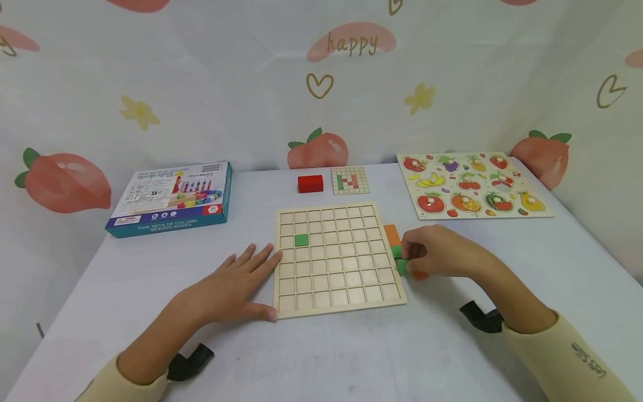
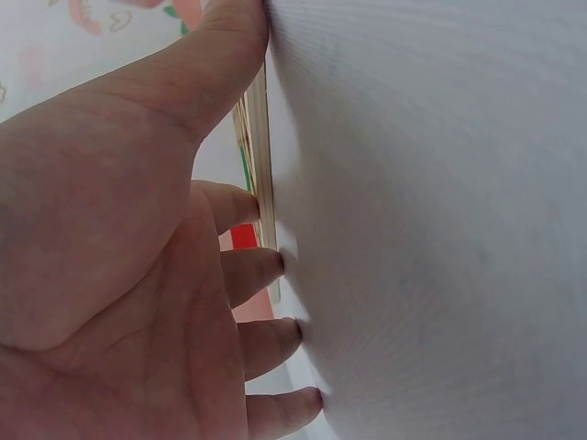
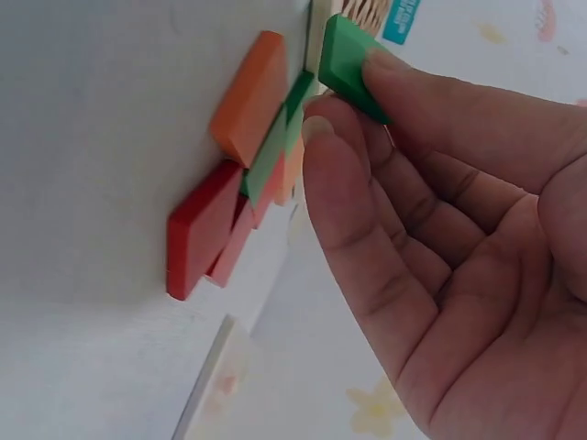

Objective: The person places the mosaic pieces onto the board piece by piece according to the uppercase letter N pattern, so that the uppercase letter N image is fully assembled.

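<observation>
A light wooden grid board (image 1: pixel 329 254) lies on the white table, with one green square tile (image 1: pixel 301 240) in a cell at its upper left. My left hand (image 1: pixel 228 290) lies with fingers spread and straight, its thumb and index fingertips at the board's left edge. Beyond the board's right edge, my right hand (image 1: pixel 442 251) pinches a green tile (image 3: pixel 341 64) between thumb and fingers. Loose tiles lie below it in the right wrist view: an orange tile (image 3: pixel 252 101), a green tile (image 3: pixel 266 158) and a red tile (image 3: pixel 204 231) among several, partly overlapping. In the head view that hand covers most of them.
Behind the board are a red block (image 1: pixel 310 184) and a small pattern card (image 1: pixel 350 180) with coloured squares. A boxed bead set (image 1: pixel 171 198) lies at the back left, a fruit puzzle board (image 1: pixel 472 187) at the back right. A printed cloth (image 1: pixel 251 84) hangs behind the table.
</observation>
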The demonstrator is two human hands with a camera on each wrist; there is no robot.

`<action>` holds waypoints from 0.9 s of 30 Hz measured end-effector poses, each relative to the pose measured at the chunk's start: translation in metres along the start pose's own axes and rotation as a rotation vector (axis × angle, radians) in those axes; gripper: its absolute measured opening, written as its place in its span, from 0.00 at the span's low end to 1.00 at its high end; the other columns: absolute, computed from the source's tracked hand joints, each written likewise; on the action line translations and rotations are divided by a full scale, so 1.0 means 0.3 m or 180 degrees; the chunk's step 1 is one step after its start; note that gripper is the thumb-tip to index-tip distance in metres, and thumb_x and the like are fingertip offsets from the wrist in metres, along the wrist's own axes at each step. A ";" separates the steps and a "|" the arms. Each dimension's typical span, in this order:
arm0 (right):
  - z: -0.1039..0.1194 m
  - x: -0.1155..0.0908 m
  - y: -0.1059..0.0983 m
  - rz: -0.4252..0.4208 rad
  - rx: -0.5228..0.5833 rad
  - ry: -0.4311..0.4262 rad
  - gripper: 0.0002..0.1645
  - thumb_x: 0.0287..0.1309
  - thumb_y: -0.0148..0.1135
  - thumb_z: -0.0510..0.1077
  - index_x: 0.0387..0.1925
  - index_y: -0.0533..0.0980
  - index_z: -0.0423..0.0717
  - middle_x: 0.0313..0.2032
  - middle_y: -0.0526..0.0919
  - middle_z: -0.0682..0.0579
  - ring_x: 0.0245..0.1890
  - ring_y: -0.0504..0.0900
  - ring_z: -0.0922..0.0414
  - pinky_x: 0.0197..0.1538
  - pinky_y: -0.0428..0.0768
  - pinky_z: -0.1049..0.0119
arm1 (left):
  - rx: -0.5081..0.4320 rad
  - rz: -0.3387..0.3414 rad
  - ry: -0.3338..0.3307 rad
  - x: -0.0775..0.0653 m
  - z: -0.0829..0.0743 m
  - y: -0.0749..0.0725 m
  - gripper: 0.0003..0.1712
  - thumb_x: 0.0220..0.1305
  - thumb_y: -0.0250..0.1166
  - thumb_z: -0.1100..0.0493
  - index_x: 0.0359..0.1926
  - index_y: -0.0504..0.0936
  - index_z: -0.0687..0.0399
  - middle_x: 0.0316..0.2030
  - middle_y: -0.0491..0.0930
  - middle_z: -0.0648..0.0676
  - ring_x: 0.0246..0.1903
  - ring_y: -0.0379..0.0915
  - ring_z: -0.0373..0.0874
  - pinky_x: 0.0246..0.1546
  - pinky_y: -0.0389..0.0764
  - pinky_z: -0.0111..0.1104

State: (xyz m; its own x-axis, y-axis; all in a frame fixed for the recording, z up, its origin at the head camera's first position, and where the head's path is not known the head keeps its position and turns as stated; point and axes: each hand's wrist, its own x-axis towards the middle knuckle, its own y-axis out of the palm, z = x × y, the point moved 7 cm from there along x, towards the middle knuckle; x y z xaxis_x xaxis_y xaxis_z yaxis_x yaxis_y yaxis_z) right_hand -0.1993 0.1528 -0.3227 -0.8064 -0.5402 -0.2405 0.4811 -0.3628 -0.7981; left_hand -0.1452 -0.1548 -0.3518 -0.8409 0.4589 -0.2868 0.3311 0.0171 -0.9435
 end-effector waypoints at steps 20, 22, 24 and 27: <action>0.006 0.040 -0.026 -0.0137 0.0249 0.0055 0.04 0.48 0.67 0.42 0.27 0.78 0.50 0.23 0.79 0.56 0.25 0.75 0.57 0.31 0.75 0.63 | -0.0042 0.0018 -0.0009 -0.008 -0.008 -0.007 0.61 0.37 0.51 0.19 0.70 0.44 0.40 0.69 0.39 0.50 0.67 0.31 0.56 0.60 0.44 0.56; 0.008 0.049 -0.024 -0.0112 0.0329 0.0056 0.04 0.49 0.67 0.42 0.27 0.78 0.49 0.23 0.79 0.54 0.25 0.76 0.57 0.31 0.75 0.63 | -0.0062 0.0031 0.0002 -0.011 -0.011 -0.011 0.61 0.38 0.51 0.20 0.70 0.44 0.41 0.69 0.40 0.51 0.67 0.31 0.56 0.60 0.44 0.56; 0.009 0.059 -0.021 -0.0075 0.0429 0.0068 0.04 0.49 0.67 0.43 0.27 0.78 0.49 0.23 0.79 0.53 0.24 0.76 0.56 0.31 0.76 0.63 | -0.0060 0.0035 0.0004 -0.011 -0.011 -0.010 0.61 0.38 0.51 0.20 0.70 0.44 0.41 0.69 0.40 0.51 0.67 0.31 0.56 0.59 0.45 0.56; 0.014 0.074 -0.018 -0.0047 0.0491 0.0071 0.05 0.49 0.67 0.44 0.28 0.78 0.48 0.23 0.79 0.53 0.24 0.77 0.56 0.30 0.76 0.62 | -0.0046 0.0037 -0.0023 -0.010 -0.006 -0.010 0.61 0.38 0.51 0.20 0.70 0.43 0.40 0.69 0.39 0.50 0.67 0.31 0.56 0.60 0.45 0.56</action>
State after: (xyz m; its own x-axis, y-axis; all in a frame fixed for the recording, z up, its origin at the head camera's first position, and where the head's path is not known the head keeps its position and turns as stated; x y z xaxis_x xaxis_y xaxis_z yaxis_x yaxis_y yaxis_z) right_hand -0.2183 0.1396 -0.3215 -0.8205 -0.5174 -0.2430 0.5148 -0.4838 -0.7078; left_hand -0.1428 -0.1545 -0.3479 -0.8399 0.4529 -0.2991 0.3471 0.0247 -0.9375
